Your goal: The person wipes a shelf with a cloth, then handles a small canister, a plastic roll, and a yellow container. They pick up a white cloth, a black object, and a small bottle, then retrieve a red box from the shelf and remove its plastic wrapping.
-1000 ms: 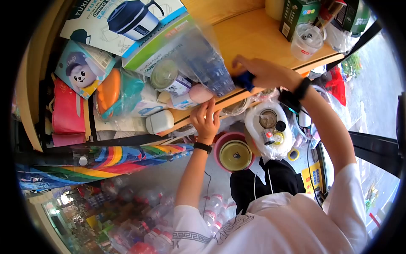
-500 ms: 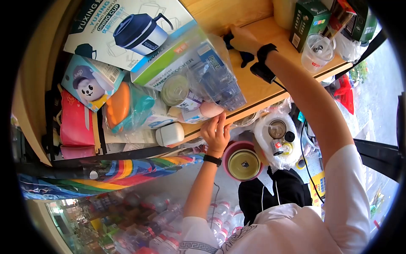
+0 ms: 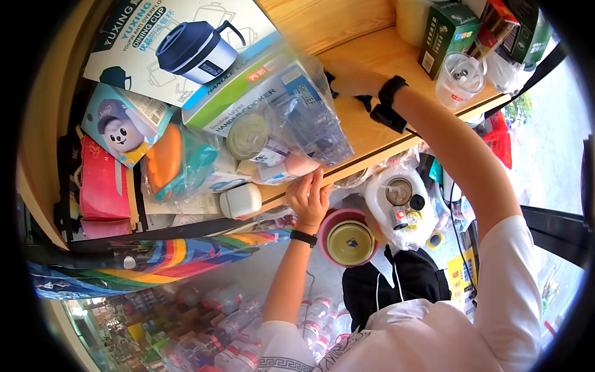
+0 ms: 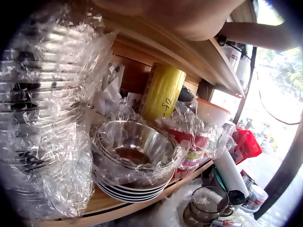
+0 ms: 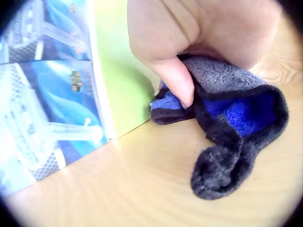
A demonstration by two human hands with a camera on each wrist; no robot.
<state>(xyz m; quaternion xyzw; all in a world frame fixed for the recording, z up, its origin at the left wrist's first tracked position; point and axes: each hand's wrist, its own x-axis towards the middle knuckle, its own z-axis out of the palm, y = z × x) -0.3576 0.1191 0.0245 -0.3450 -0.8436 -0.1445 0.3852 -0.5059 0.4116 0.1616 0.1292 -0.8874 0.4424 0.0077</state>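
My right hand [image 3: 356, 78] pinches a blue and grey cleaning cloth [image 5: 222, 78] with black edging; the right wrist view shows its folds bunched under my thumb and fingers. The cloth lies against the wooden shelf [image 5: 132, 184], close beside the green and white cooker box [image 5: 118, 66]. In the head view this hand is behind the clear plastic pack [image 3: 316, 124]. My left hand [image 3: 308, 201] rests its fingers on the shelf's front edge, next to a pink rounded item [image 3: 300, 165]. Only part of that hand shows at the top of the left wrist view.
A dining cup box [image 3: 180, 56] lies over other packages at left. Green box [image 3: 449, 37] and clear plastic cup [image 3: 460, 80] stand on the shelf's right. On the shelf below are metal bowls [image 4: 137, 142] and plastic-wrapped stacked ware [image 4: 47, 118]. A rainbow umbrella [image 3: 167, 257] lies in front.
My right hand has carried the cloth from the shelf's front edge toward the back, then left to the boxes. My left hand stays at the edge. The head view has shifted slightly.
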